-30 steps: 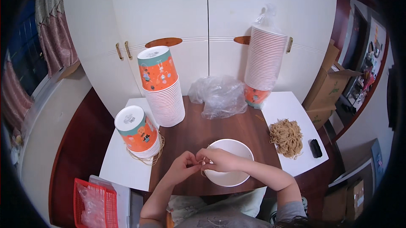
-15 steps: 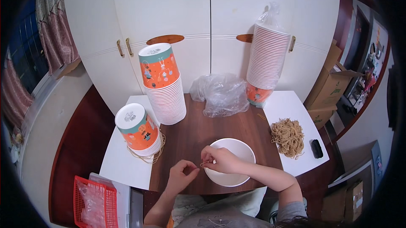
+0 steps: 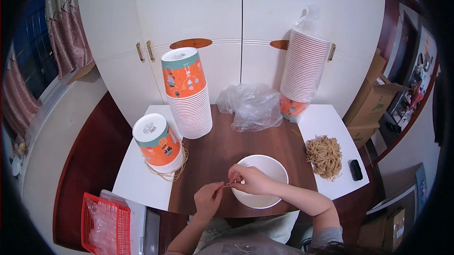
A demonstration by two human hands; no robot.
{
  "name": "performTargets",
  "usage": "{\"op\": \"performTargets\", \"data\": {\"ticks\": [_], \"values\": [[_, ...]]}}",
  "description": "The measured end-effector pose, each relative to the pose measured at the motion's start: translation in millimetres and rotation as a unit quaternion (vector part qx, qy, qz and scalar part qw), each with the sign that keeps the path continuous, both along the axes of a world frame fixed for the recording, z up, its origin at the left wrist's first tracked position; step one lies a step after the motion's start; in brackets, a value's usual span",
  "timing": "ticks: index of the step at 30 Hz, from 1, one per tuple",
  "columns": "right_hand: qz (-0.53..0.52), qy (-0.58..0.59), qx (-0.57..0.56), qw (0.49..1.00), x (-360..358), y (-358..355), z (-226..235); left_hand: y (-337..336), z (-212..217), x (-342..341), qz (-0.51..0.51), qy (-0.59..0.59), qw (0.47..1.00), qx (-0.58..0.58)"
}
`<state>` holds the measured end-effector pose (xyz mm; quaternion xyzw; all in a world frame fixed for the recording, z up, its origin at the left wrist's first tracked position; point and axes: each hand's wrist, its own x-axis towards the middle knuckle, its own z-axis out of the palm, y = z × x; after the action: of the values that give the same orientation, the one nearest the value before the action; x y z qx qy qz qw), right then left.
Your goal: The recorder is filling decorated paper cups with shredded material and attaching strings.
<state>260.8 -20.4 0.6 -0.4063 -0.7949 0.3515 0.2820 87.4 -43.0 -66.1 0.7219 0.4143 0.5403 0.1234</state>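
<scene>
Since the frame half a second back, the left hand (image 3: 208,199) has slid a little down and left, away from the right hand (image 3: 247,180), so the rubber band (image 3: 227,184) between them is now drawn out into a short taut line. Both hands pinch it: left grip clamped on its left end, right grip clamped on its right end, thumb and forefinger together in each case. The band's long axis runs nearly level, rising slightly toward the right, parallel to the near edge of the surface (image 3: 222,146).

The band hangs just above the near left rim of the white bowl (image 3: 261,181), over which the right hand rests. The left hand sits close to the surface's front edge, with little room behind it. Open brown wood lies ahead of the bowl, up to the crumpled clear plastic bag (image 3: 250,106). Left stands a short stack of orange paper cups (image 3: 158,142) with loose bands around its foot; a heap of rubber bands (image 3: 324,156) lies well to the right
</scene>
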Motion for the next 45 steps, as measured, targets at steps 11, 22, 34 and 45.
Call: {"op": "performTargets", "data": {"ticks": [11, 22, 34, 45], "values": [[-0.007, 0.013, 0.015, 1.0, -0.3, -0.4, -3.1, 5.5, -1.2, 7.2, -0.079, -0.099, 0.982, -0.14], [-0.019, 0.014, 0.052, 0.998, -0.5, -1.3, -5.7, 4.5, -2.4, 7.6, -0.127, -0.19, 0.936, -0.267], [0.001, -0.03, 0.09, 0.995, 0.6, -7.1, 6.6, 10.4, -8.4, -3.2, -0.282, -0.441, 0.652, -0.548], [0.033, -0.029, 0.179, 0.983, 4.7, -10.7, 6.7, 10.0, -0.5, -0.7, -0.309, -0.481, 0.598, -0.562]]}}
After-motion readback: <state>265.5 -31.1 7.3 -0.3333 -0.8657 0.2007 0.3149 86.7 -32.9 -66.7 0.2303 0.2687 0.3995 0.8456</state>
